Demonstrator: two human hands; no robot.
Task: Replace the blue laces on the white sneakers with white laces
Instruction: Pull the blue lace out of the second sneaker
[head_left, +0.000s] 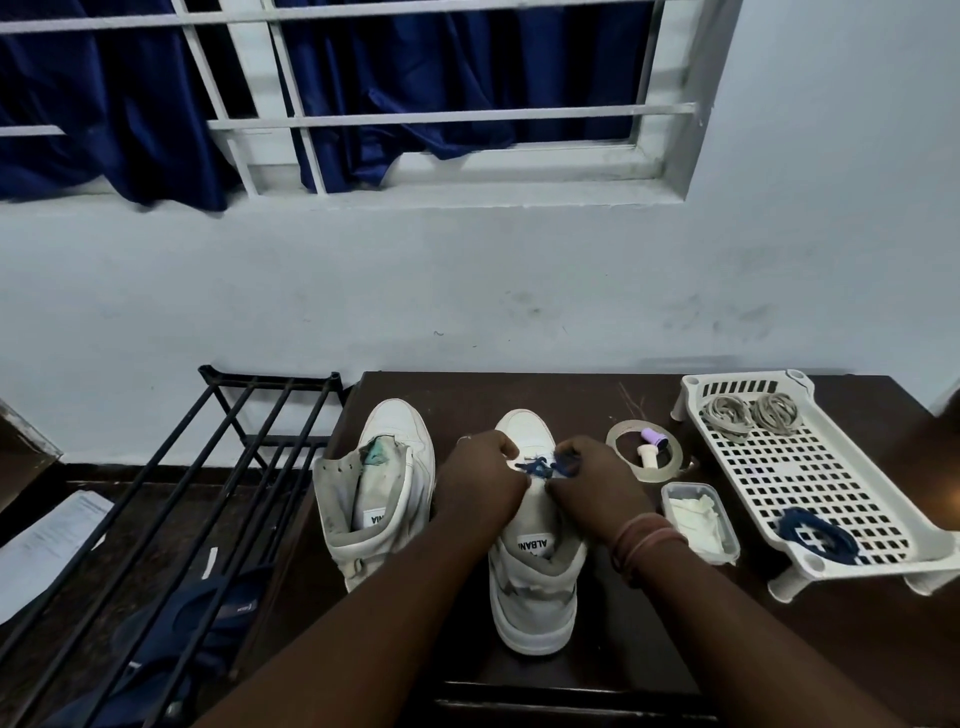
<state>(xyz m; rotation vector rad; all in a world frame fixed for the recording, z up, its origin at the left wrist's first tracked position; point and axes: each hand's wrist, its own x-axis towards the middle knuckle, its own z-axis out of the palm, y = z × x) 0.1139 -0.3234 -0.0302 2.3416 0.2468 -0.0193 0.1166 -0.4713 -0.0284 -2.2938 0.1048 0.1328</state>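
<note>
I see the white tray (810, 467) holding two white laces (748, 413) and one blue coil (815, 535) — both my hands (480, 483) (597, 486) grip the blue lace (543, 466) on the right sneaker (535, 597).

Both forearms extended forward, converging; left hand (480, 480) and right hand (597, 480) knuckles-up, fingers curled in pinch, nearly touching, bands on right wrist.

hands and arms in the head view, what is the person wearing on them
Both forearms are bare, with no sleeves in view. The right hand has a stack of thin reddish-brown thread bands wound around its wrist. The left hand shows no band at the wrist; a small pale glint near a far knuckle could be a ring, but it is too small to tell. No gloves or watch.
</note>
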